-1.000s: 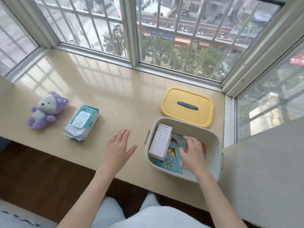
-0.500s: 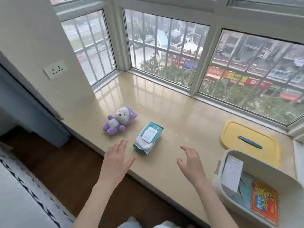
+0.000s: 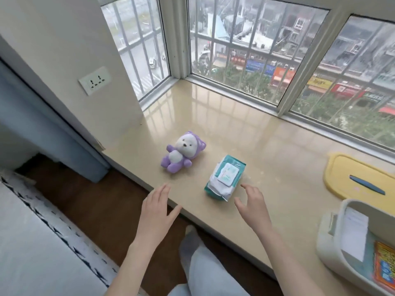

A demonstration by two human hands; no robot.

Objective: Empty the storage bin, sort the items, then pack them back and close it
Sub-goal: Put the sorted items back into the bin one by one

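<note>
A purple and white plush toy (image 3: pixel 182 152) lies on the beige windowsill (image 3: pixel 267 142). Right of it lies a teal pack of wet wipes (image 3: pixel 224 177). My left hand (image 3: pixel 158 208) hovers open at the sill's front edge, below the plush. My right hand (image 3: pixel 252 207) hovers open just right of the wipes pack, not touching it. The white storage bin (image 3: pixel 333 261) stands at the right edge, with a white box (image 3: pixel 353 236) and an orange booklet (image 3: pixel 384 270) inside. Its yellow lid (image 3: pixel 346 169) with a blue handle lies flat behind it.
Barred windows run along the back and left of the sill. A wall with a power socket (image 3: pixel 95 80) stands at the left. Below the sill are a dark wood floor, a patterned rug (image 3: pixel 42 231) and my knee (image 3: pixel 205 263).
My right hand left the bin holding nothing and moved left to beside the wipes pack. The view swung left, so the bin now sits at the right edge. My left hand stayed open.
</note>
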